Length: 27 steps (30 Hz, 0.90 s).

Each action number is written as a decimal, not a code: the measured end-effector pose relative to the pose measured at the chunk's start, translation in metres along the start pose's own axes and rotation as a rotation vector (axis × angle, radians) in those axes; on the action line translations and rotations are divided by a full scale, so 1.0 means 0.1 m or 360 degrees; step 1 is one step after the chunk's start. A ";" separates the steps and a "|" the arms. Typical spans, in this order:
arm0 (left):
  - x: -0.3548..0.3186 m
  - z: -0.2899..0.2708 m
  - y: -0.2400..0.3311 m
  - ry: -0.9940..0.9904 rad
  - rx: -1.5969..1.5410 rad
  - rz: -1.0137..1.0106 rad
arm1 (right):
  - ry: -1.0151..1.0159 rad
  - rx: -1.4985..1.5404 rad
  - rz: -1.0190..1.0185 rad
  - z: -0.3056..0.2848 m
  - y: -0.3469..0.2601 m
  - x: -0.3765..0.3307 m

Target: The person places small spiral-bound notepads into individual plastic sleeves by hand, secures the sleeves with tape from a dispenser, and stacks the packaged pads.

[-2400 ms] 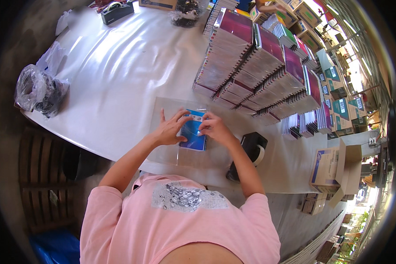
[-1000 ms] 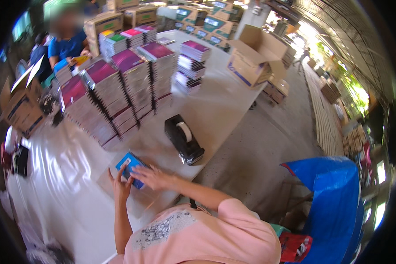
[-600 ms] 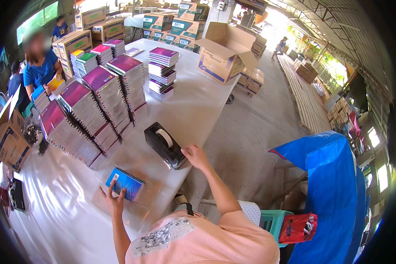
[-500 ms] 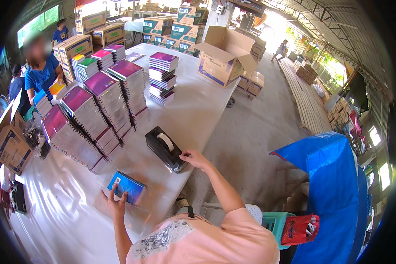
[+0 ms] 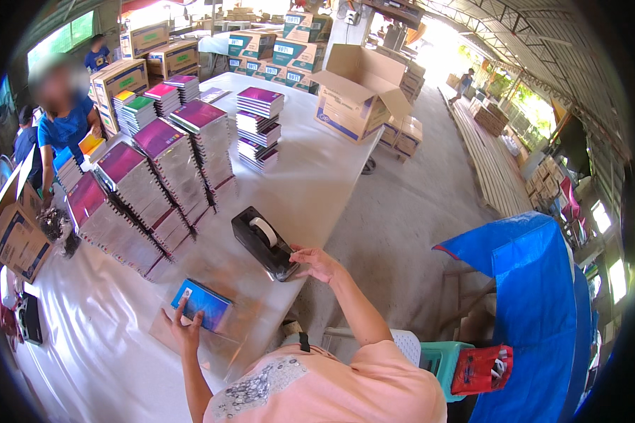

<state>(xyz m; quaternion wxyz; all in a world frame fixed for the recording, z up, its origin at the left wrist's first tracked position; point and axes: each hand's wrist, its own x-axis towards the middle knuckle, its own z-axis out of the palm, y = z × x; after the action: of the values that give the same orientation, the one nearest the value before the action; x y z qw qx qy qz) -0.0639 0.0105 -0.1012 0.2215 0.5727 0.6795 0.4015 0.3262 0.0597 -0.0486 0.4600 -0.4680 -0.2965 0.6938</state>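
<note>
A blue spiral notebook [image 5: 215,310] lies on a clear plastic sheet [image 5: 222,347] near the table's front edge. Over its left part rests my left hand [image 5: 185,326], fingers spread and pressing on the cover. To the right and farther off stands a black tape dispenser [image 5: 254,243] with a pale roll of tape [image 5: 264,231] in it. At the dispenser's near end is my right hand [image 5: 317,264], its fingers bent and drawn in at the cutting edge. Any strip of tape between those fingers is too fine to make out.
Tall stacks of purple notebooks [image 5: 159,137] stand at the left on the white table [image 5: 310,183]. A smaller pile [image 5: 259,127] and an open carton [image 5: 353,109] are beyond. Across the table is a person in blue [image 5: 67,130]. A blue tarp [image 5: 529,296] hangs at the right.
My right hand has shifted slightly at the dispenser's end, its thumb now lower. The dispenser looks nearly unmoved. My left hand stays on the notebook.
</note>
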 end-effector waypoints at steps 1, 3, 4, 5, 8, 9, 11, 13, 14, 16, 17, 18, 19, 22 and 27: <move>0.01 0.00 -0.04 -0.0002 0.0023 0.0013 | 0.0011 0.0008 0.0001 -0.02 0.05 -0.03; 0.01 0.00 -0.01 -0.0014 0.0040 0.0025 | -0.0216 0.0241 -0.0057 -0.05 0.11 -0.09; 0.01 -0.02 0.01 -0.0025 0.0007 0.0014 | -0.0204 0.0244 -0.0057 -0.06 0.15 -0.11; 0.00 -0.04 0.03 -0.0035 -0.0019 0.0000 | -0.0202 0.0119 -0.0179 -0.03 0.21 -0.13; -0.01 -0.03 0.02 -0.0044 0.0012 0.0013 | -0.0124 -0.0262 -0.0297 -0.03 0.23 -0.17; 0.00 -0.04 0.02 -0.0049 0.0018 0.0011 | -0.0056 -0.0523 -0.0297 -0.01 0.21 -0.18; 0.00 -0.04 0.02 -0.0059 0.0004 0.0009 | -0.0021 -0.0495 -0.0255 0.05 0.15 -0.21; -0.01 -0.02 -0.01 -0.0066 -0.0018 0.0002 | 0.0016 -0.0468 -0.0213 0.04 0.17 -0.22; 0.00 -0.01 -0.01 -0.0065 -0.0046 0.0003 | -0.0037 -0.0397 -0.0240 0.00 0.20 -0.22; 0.00 0.00 0.04 -0.0085 -0.0027 -0.0001 | -0.0086 -0.0319 -0.0271 -0.08 0.26 -0.24; 0.01 -0.02 0.02 -0.0092 -0.0016 -0.0030 | -0.0097 -0.0272 -0.0251 -0.06 0.25 -0.22; 0.01 -0.03 -0.01 -0.0086 -0.0020 -0.0043 | -0.0108 -0.0223 -0.0232 -0.03 0.25 -0.20; 0.01 -0.05 -0.04 -0.0080 -0.0035 -0.0047 | -0.0116 -0.0233 -0.0222 0.01 0.24 -0.18; 0.00 -0.03 -0.03 -0.0067 -0.0050 -0.0041 | -0.0142 0.0018 -0.0141 -0.01 0.26 -0.20; -0.01 -0.01 0.03 -0.0085 -0.0061 -0.0079 | -0.0138 0.0013 -0.0231 -0.12 0.37 -0.18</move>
<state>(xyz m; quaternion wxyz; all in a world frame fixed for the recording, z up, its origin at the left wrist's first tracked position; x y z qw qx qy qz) -0.0622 0.0095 -0.0986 0.2605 0.5618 0.6796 0.3933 0.3265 0.0281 -0.0774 0.4976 -0.4129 -0.3465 0.6796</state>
